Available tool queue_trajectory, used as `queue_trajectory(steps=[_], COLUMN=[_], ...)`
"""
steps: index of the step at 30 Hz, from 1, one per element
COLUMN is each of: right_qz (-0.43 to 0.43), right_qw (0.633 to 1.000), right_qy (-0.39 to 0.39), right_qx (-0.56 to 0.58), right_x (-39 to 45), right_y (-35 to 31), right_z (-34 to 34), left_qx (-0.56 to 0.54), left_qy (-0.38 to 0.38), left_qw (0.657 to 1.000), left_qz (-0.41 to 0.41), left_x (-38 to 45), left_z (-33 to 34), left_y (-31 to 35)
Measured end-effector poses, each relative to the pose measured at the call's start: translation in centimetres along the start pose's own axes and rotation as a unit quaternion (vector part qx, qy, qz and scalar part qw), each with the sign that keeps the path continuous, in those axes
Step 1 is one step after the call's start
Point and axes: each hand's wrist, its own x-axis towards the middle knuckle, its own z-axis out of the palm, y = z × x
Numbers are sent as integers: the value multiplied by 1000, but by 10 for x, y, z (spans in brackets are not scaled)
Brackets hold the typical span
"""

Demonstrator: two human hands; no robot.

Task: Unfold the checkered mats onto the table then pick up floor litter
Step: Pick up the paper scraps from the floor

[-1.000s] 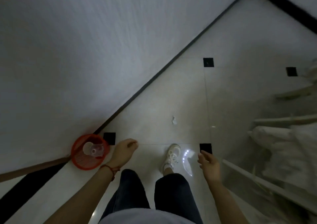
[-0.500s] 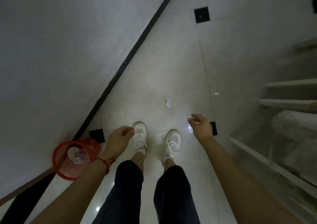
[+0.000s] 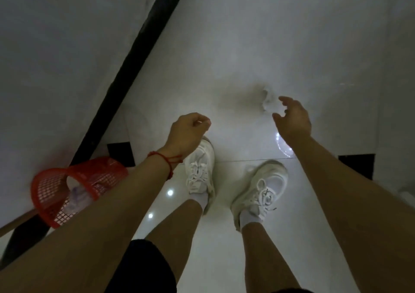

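A small crumpled white piece of litter (image 3: 270, 103) lies on the pale floor tiles ahead of my feet. My right hand (image 3: 293, 122) hovers right beside it, fingers spread and curved around it, and holds nothing. My left hand (image 3: 187, 133) hangs lower, above my left shoe, with a red string on the wrist; its fingers are loosely curled with nothing visible in them. The checkered mats and the table are out of view.
A red mesh bin (image 3: 74, 187) with a clear plastic item inside stands at the left against the wall, by the black skirting (image 3: 134, 57). My two white shoes (image 3: 199, 169) stand on the glossy tiles. Black inlay squares (image 3: 357, 166) mark the tile corners.
The view has dropped much closer to the floor. My right hand has reached forward to the white litter. My left hand has stayed near my left shoe.
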Motion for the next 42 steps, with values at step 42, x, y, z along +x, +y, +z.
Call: queue_trajectory(steps=[42], right_qz=[164], right_qw=[869], right_qy=[295], right_qx=[361], right_x=[-354], right_y=[-55], right_z=[-196], left_qx=[184], left_qy=[-151], left_qw=[952], left_qz=[193], left_x=[-247], left_z=[-83], left_y=[176])
